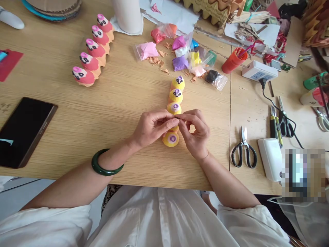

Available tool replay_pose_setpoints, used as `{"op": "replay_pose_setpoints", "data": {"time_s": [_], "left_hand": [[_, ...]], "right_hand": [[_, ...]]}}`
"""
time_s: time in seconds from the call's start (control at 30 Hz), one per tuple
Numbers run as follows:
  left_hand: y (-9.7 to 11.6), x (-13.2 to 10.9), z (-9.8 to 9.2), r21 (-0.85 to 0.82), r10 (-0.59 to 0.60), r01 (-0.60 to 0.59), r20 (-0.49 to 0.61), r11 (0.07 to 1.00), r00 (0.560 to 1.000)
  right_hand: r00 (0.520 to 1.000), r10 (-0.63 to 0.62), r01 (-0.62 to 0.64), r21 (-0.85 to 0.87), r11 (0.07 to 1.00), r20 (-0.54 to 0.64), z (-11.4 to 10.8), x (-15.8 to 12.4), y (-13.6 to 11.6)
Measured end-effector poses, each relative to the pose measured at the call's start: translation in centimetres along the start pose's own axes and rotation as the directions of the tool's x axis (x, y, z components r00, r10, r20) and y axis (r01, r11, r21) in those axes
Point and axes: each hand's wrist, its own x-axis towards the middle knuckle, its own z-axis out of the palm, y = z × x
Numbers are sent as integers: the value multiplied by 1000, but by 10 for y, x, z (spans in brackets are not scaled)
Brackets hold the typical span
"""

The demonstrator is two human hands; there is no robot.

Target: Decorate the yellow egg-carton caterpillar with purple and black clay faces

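My left hand [155, 127] and my right hand [194, 130] meet at the fingertips, each in a pinch. Whatever lies between the fingers is too small to make out. Below them stands a yellow egg-carton strip [171, 140] of several bumps, partly hidden by the hands. Every bump in sight has a pale pink patch with a purple ring; the two farthest bumps also carry black eye-like marks. At the upper left is a finished-looking red egg-carton strip [95, 49] with pink rings and black marks on white patches.
Bags of coloured clay [180, 63] and orange scraps lie beyond the strip, with a red cup [234, 61] of toothpicks beside them. Scissors [244, 147], a white box [270, 159] and a power strip [259, 71] are at right; a phone [24, 132] lies left.
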Motion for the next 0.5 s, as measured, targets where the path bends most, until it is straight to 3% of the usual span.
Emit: {"op": "replay_pose_setpoints", "data": {"time_s": [0.1,0.27,0.5], "left_hand": [[0,0,0,56,10,-10,0,998,1000],[1,0,-3,257,212,-202,-11,945,977],[1,-1,-1,127,124,-115,-70,985,990]], "right_hand": [[1000,19,-19,-2,1000,21,0,0,2],[998,25,-27,22,999,53,0,1,0],[1000,26,-26,91,996,3,-1,2,-2]]}}
